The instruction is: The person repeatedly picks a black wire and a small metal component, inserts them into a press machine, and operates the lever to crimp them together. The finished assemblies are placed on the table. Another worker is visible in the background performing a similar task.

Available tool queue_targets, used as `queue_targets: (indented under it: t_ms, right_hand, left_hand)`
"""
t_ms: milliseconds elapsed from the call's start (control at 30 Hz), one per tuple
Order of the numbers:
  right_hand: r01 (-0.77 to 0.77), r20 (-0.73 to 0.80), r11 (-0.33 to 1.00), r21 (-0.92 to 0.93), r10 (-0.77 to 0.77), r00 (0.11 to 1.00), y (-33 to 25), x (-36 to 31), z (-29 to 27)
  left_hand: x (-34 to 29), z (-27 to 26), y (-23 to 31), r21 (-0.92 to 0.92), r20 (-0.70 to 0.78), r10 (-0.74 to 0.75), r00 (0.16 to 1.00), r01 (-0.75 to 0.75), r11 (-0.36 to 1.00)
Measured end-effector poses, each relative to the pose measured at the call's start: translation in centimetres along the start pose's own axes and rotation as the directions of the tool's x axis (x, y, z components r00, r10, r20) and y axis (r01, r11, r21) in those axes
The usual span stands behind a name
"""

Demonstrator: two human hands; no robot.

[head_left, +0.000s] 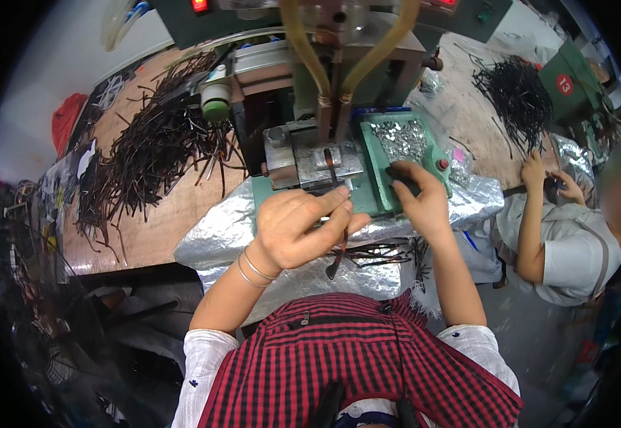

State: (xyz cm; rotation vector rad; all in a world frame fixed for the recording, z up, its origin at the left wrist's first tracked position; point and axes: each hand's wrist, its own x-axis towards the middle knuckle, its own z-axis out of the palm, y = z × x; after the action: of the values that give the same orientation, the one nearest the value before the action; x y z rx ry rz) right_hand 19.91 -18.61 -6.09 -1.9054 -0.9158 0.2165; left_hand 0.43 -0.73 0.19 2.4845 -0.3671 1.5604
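Fingers of my left hand (293, 228) look pinched on the thin dark-brown strip (330, 164), across the silver metal block (306, 160) beyond; I'd keep it straight. Right hand (428, 203): grip unclear.

The head camera, the left of a side-by-side pair, looks down and forward from above the checked apron (282, 364), with the left hand (293, 228) and right hand (427, 202) close below. Its fisheye view spreads across the table (103, 246) to a co-worker (574, 253) at right, bending toward its rim.
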Motion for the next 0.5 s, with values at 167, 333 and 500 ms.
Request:
queue_targets:
  t_ms: [167, 333, 500]
  right_hand:
    - [-0.012, -0.288, 0.996, 0.084, 0.036, 0.957, 1.4, 2.9, -2.2]
    - [0.004, -0.134, 0.957, -0.291, -0.045, 0.99, 0.8, 0.7, -1.9]
    - [0.112, -0.142, 0.866, -0.488, -0.205, 0.968, 0.1, 0.9, -0.1]
  left_hand:
    - [-0.2, -0.3, 0.2, -0.011, 0.02, -0.042, 0.999, 0.042, 0.999]
    - [-0.1, 0.0, 0.3, -0.015, 0.02, -0.048, 0.999, 0.048, 0.999]
    - [-0.6, -0.5, 1.1, -0.025, 0.018, -0.115, 0.993, 0.115, 0.993]
